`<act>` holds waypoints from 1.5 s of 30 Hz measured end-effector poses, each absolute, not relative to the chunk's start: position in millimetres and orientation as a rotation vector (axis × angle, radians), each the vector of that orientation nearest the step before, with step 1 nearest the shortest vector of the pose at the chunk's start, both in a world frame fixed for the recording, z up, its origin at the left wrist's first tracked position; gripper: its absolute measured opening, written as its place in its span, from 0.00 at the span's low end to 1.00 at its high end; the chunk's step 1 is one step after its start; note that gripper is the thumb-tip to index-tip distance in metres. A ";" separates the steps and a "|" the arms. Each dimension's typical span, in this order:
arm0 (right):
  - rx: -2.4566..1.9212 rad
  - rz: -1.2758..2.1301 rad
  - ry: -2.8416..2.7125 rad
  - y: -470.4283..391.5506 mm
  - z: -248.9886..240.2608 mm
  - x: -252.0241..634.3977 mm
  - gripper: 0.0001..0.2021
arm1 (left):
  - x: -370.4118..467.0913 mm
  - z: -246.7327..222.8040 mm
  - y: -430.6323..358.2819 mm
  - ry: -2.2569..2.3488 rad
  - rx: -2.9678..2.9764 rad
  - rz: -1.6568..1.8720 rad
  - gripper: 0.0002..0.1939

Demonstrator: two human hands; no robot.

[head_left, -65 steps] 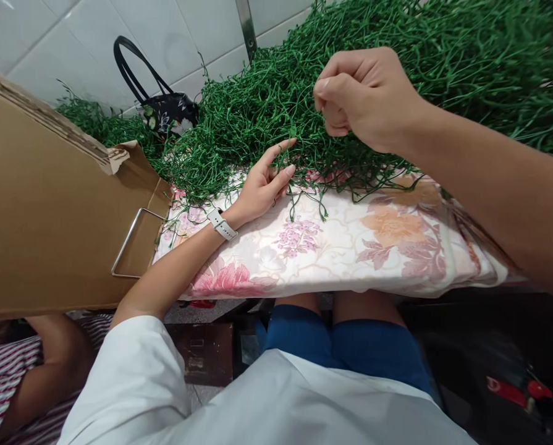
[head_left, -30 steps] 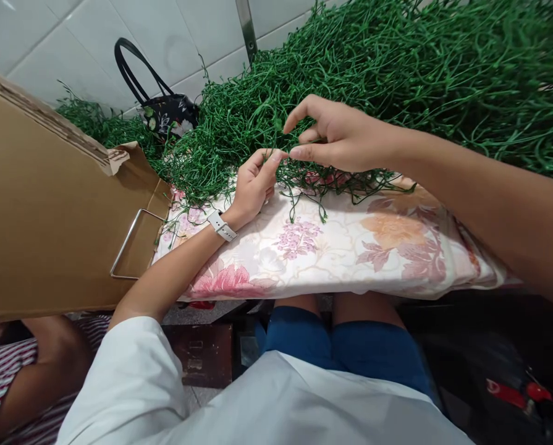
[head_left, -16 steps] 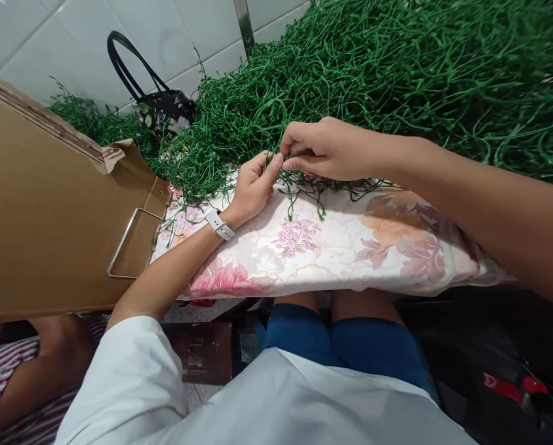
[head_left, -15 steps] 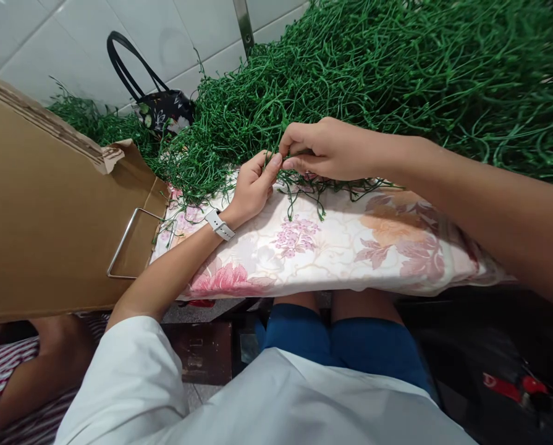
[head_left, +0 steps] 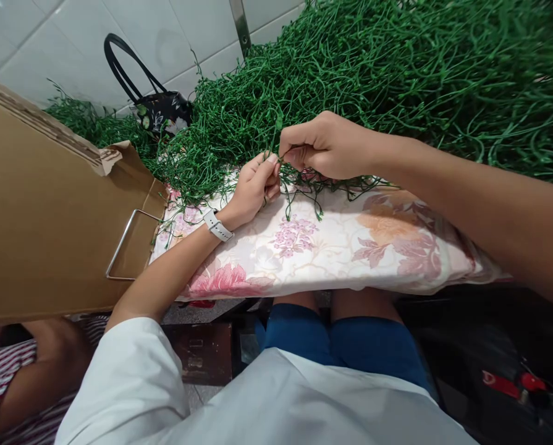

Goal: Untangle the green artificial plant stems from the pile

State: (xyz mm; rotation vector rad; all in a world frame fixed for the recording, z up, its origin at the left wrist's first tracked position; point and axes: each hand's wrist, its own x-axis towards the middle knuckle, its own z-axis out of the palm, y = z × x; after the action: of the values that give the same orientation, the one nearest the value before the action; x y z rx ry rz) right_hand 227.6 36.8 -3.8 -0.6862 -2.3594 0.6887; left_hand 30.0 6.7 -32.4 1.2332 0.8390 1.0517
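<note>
In front of me, both hands meet fingertip to fingertip over the edge of a big heap of thin green plastic stems [head_left: 373, 74]. My left hand [head_left: 254, 185], with a pale watch strap [head_left: 217, 226] on its wrist, pinches a green stem between thumb and forefinger. Closed at the same spot, my right hand [head_left: 327, 148] grips that stem with thumb and bent forefinger. Most of the held stem is hidden by the fingers. A few loose stems [head_left: 317, 204] trail below my hands on the floral tablecloth [head_left: 299, 259].
A large cardboard box [head_left: 49, 216] stands at the left, a bent metal wire frame [head_left: 123, 244] by its corner. Behind it, a black floral handbag [head_left: 165, 111] rests against the tiled wall [head_left: 151, 31]. Another person's arm [head_left: 39, 377] shows at the lower left.
My right hand's fingers have curled in more tightly and its thumb has drawn back slightly from my left fingertips. My left hand stays nearly in place.
</note>
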 end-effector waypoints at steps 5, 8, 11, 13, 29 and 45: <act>-0.654 0.607 -2.341 32.6 -4.5 221.3 0.11 | 38.3 -21.3 -1.1 0.920 1.120 1.065 0.25; -0.604 0.729 -2.230 30.5 -3.3 220.4 0.09 | 41.1 -9.7 -7.1 0.926 1.065 1.037 0.25; -0.508 0.914 -2.135 30.8 -0.2 221.6 0.06 | 31.1 4.3 0.3 0.895 1.032 1.123 0.26; -0.434 0.974 -2.066 33.2 2.2 222.7 0.09 | 18.0 13.1 12.6 0.847 1.037 1.260 0.25; -1.180 -0.101 -1.847 55.6 6.6 243.1 0.12 | -10.8 -3.0 39.9 1.038 1.530 1.152 0.10; -0.832 0.666 -1.820 43.5 -6.8 218.4 0.10 | -8.8 -19.7 26.2 0.958 2.573 0.797 0.19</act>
State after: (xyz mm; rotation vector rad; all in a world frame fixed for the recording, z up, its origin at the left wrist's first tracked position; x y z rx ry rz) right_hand 218.4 43.5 -6.8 -0.8317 -1.8201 0.6658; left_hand -8.8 26.2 -19.7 2.5726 0.9585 0.7974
